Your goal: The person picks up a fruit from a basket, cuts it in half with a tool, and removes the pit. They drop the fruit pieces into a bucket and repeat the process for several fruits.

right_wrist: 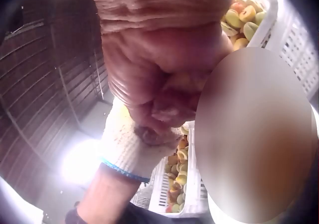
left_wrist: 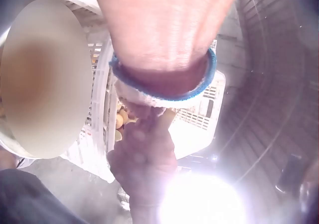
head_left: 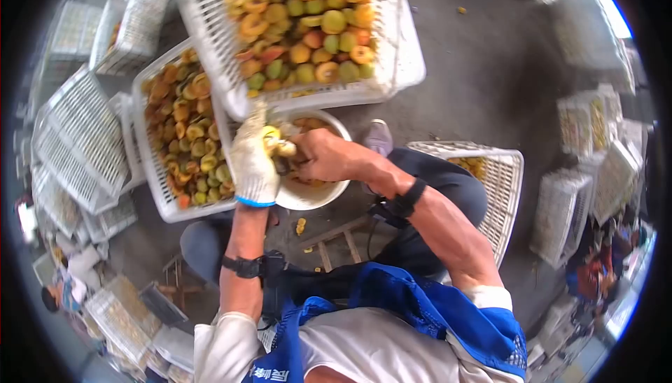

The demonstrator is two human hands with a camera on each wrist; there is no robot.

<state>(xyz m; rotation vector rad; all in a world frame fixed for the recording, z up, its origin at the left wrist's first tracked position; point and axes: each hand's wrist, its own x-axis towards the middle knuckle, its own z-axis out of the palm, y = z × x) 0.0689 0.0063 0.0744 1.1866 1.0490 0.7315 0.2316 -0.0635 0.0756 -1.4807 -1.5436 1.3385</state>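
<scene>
My left hand (head_left: 255,162), in a white knit glove with a blue cuff, holds a yellow peach-like fruit (head_left: 269,135) over a white bucket (head_left: 313,201). Right beside it is my bare right hand (head_left: 320,155), its fingers curled in close to the glove; I cannot tell what they hold. In the right wrist view the curled fingers (right_wrist: 172,107) overlap the gloved left hand (right_wrist: 132,144). Cut fruit pieces lie in the bucket, partly covered by the hands. The left wrist view shows the blue cuff (left_wrist: 164,92), with glare below it.
A white crate (head_left: 210,68) heaped with halved fruit stands ahead, and another full crate (head_left: 164,204) is at the left. A crate (head_left: 514,194) with some fruit stands by the right knee. Stacked crates (head_left: 80,138) line the left side. Fruit scraps (head_left: 301,226) lie on the floor.
</scene>
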